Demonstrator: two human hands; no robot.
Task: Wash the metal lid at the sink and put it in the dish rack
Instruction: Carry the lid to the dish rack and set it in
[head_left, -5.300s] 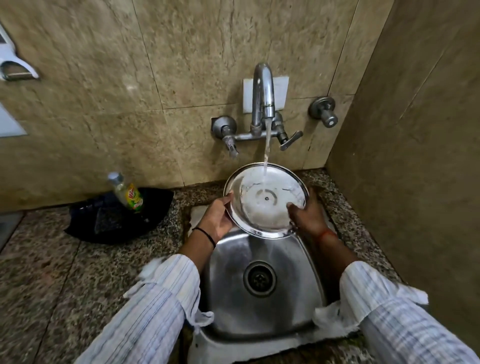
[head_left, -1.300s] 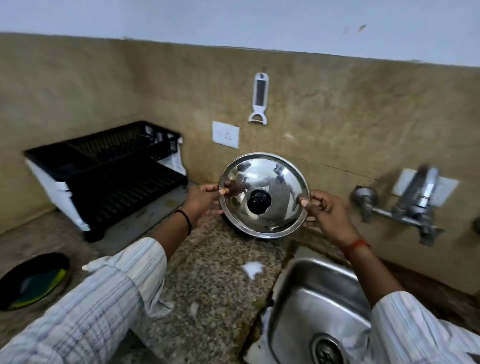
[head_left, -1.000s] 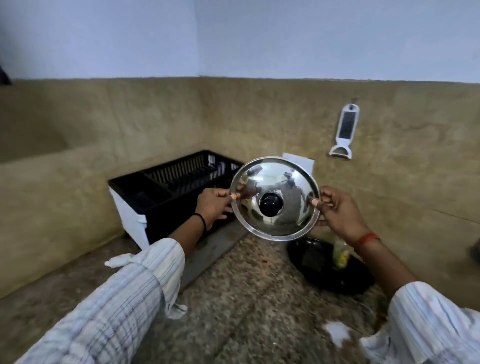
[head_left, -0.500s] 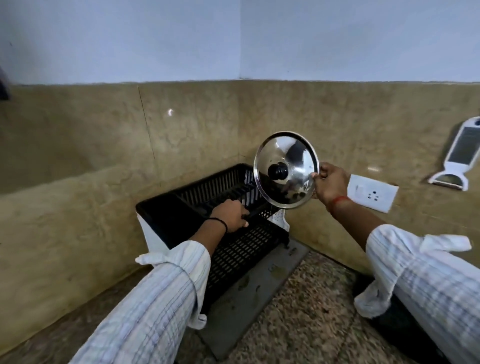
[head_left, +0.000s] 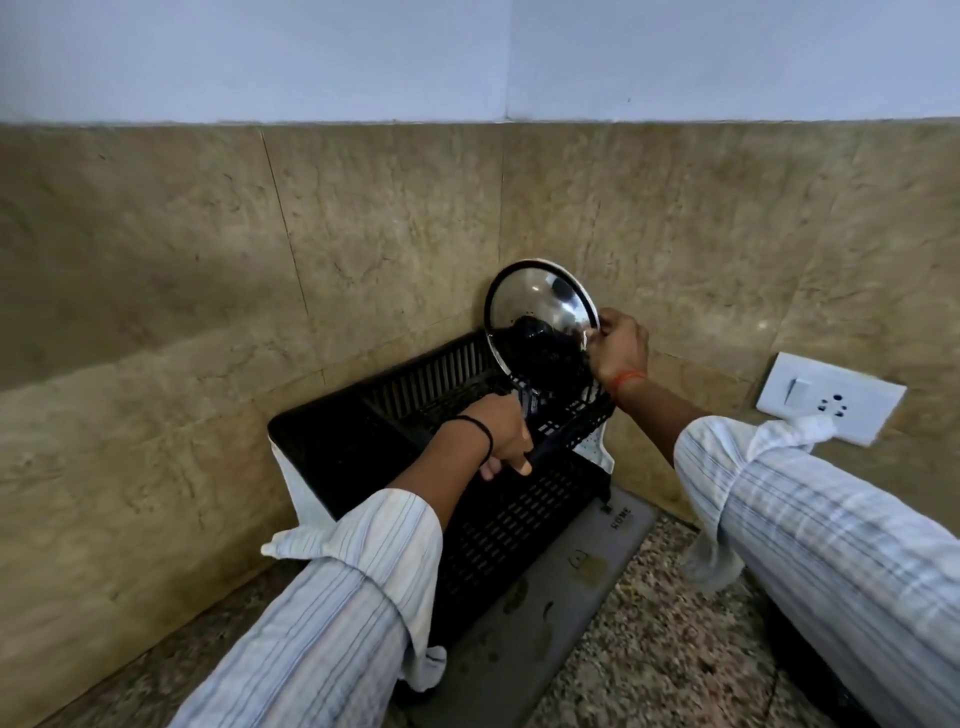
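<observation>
One metal lid (head_left: 540, 306) stands on edge over the back right corner of the upper tier of the one black dish rack (head_left: 467, 441). Its polished dome faces the camera, its single black knob (head_left: 531, 329) near the middle. Whether its lower rim already sits in the rack's slots cannot be made out, as dark reflections merge with the black plastic there.

Two hands show. The right hand (head_left: 618, 348) pinches the lid's right rim, fingers curled around the edge, with a red thread at the wrist. The left hand (head_left: 501, 434), with a black band on the wrist, is curled over the front rail of the rack's upper tier, gripping it; its fingertips are partly hidden under the rail.

The rack has two tiers and white side panels, the right one mostly covered by the tier. It stands on one grey drip tray (head_left: 566, 582) on the speckled stone bench (head_left: 660, 660), in the corner of the tiled wall. One white switch-and-socket plate (head_left: 831, 397) sits on the wall to the right. Two striped sleeves fill the foreground and are cut off by the bottom edge, hiding part of the rack's lower tier and the tray
</observation>
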